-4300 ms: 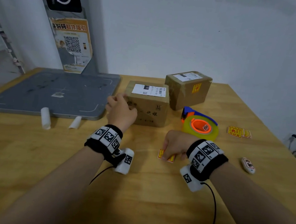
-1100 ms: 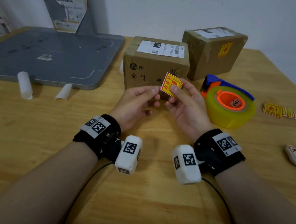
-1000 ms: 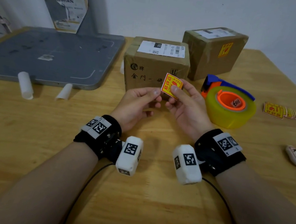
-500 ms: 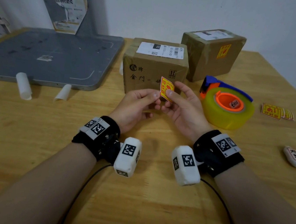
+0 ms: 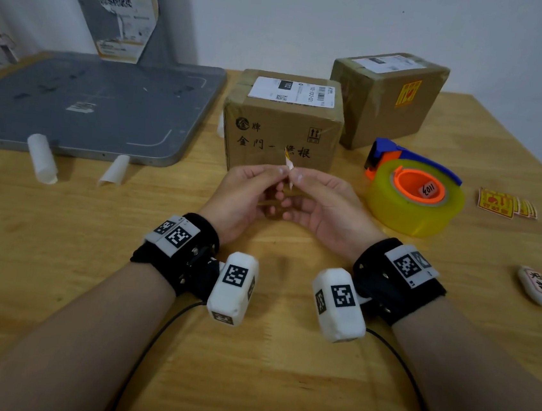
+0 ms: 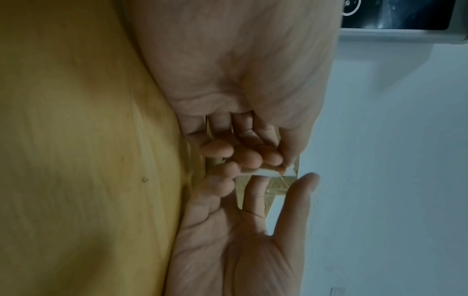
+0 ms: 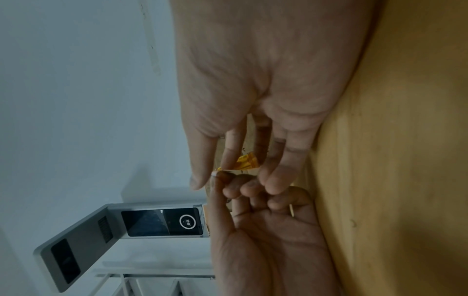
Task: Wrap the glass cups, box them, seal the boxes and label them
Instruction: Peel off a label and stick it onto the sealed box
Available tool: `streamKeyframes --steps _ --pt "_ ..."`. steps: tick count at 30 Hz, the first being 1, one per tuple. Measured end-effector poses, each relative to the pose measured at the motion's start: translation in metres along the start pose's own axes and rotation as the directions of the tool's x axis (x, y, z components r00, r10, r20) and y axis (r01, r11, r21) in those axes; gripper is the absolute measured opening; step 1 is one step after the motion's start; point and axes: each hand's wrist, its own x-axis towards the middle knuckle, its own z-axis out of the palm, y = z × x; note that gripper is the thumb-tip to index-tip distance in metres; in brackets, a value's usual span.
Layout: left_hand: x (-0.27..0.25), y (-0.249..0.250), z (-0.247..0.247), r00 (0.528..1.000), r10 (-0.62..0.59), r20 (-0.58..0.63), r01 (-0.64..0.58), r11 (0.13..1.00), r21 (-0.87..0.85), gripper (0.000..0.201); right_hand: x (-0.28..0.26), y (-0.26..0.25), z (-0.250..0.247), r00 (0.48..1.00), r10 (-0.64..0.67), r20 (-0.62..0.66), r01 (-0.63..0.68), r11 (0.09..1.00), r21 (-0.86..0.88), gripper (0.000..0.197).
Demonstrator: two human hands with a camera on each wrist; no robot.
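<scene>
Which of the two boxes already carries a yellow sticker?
The far box, right of the nearer box, has a yellow sticker on its side; the nearer shows none.

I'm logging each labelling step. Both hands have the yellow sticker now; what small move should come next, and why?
Probably peel the backing apart: both hands pinch the yellow sticker edge-on at one corner. The near box shows no yellow sticker on its front, while the far box carries one.

"102" on box label (image 5: 291, 91); "1102" inside tape roll (image 5: 428, 189)
</scene>
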Motion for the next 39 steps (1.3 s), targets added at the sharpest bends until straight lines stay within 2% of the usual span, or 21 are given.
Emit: streamKeyframes --steps 5,9,11,14,17,21,23,28,30,32,36,39 --pt "-0.001 0.002 0.001 1.000 -0.011 -0.022 0.011 1.000 0.010 0.018 0.002 -0.001 -0.002 0.993 -0.012 -0.116 0.014 1.000 0.021 0.027" --pt "0.001 0.003 0.002 0.993 -0.015 -0.114 0.012 1.000 -0.027 0.024 0.004 -0.002 -0.004 0.959 -0.075 -0.274 0.070 0.997 -0.030 0.009" --pt "0.003 0.003 0.000 0.984 -0.026 -0.177 0.013 0.997 -0.076 0.019 0.005 -0.003 -0.005 0.930 -0.089 -0.357 0.113 0.992 0.048 0.008" --pt "0.004 0.006 -0.002 0.952 -0.039 -0.304 -0.018 0.983 -0.183 0.018 0.006 -0.006 -0.009 0.903 -0.071 -0.423 0.170 0.965 0.200 0.019" --pt "0.004 0.010 -0.010 0.871 -0.023 -0.491 -0.137 0.948 -0.288 0.020 0.006 -0.008 -0.013 0.907 -0.055 -0.419 0.186 0.942 0.279 0.019" --pt "0.004 0.017 -0.027 0.663 0.044 -0.748 -0.406 0.860 -0.309 0.010 0.005 -0.009 -0.013 0.921 -0.029 -0.388 0.151 0.945 0.289 0.021" --pt "0.003 0.023 -0.032 0.604 0.066 -0.795 -0.469 0.836 -0.286 0.017 0.005 -0.009 -0.012 0.924 -0.024 -0.381 0.139 0.950 0.278 0.022" --pt "0.006 0.024 -0.039 0.566 -0.052 -0.823 -0.471 0.799 -0.373 0.051 0.005 -0.008 -0.011 0.928 -0.019 -0.371 0.127 0.955 0.268 0.022" --pt "0.010 0.021 -0.040 0.581 -0.059 -0.812 -0.454 0.805 -0.383 0.046 0.005 -0.008 -0.011 0.926 -0.019 -0.377 0.128 0.955 0.267 0.020" --pt "0.012 0.019 -0.041 0.603 -0.057 -0.796 -0.433 0.815 -0.386 0.029 0.006 -0.008 -0.010 0.925 -0.013 -0.379 0.119 0.959 0.257 0.020" --pt "0.012 0.017 -0.055 0.571 -0.137 -0.809 -0.465 0.758 -0.457 0.022 0.007 -0.008 -0.010 0.932 -0.017 -0.363 0.111 0.965 0.239 0.019" --pt "0.012 0.018 -0.062 0.574 -0.150 -0.805 -0.471 0.744 -0.474 0.016 0.006 -0.008 -0.009 0.937 -0.022 -0.349 0.108 0.967 0.229 0.019"
